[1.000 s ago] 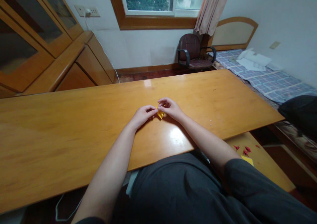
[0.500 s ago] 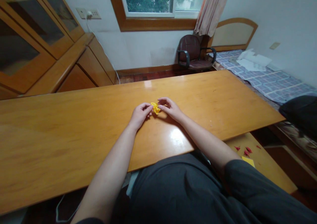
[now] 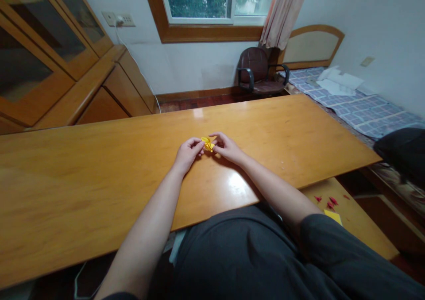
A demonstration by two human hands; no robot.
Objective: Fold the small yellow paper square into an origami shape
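Observation:
Over the middle of the desk [image 3: 99,171], a small folded piece of yellow paper [image 3: 207,144] with pointed flaps, like an origami figure, is between my two hands. My left hand [image 3: 188,153] pinches its left side between thumb and fingers. From the right, my right hand [image 3: 228,148] has its thumb and a bent finger at the paper's right edge, with the index finger curved above. Part of the paper is hidden behind the fingertips, so its exact shape is unclear.
On a lower wooden surface [image 3: 365,229] at the right lie several small red folded-paper pieces [image 3: 333,201] and a yellow paper sheet [image 3: 333,217]. Beyond the desk stand a brown armchair [image 3: 254,67] and a bed [image 3: 368,107]. A black bag [image 3: 403,151] sits at the right.
The yellow paper has tilted slightly and shifted a little left. My right hand's fingers have moved slightly left and changed their bend around its edge. My left hand stays nearly still.

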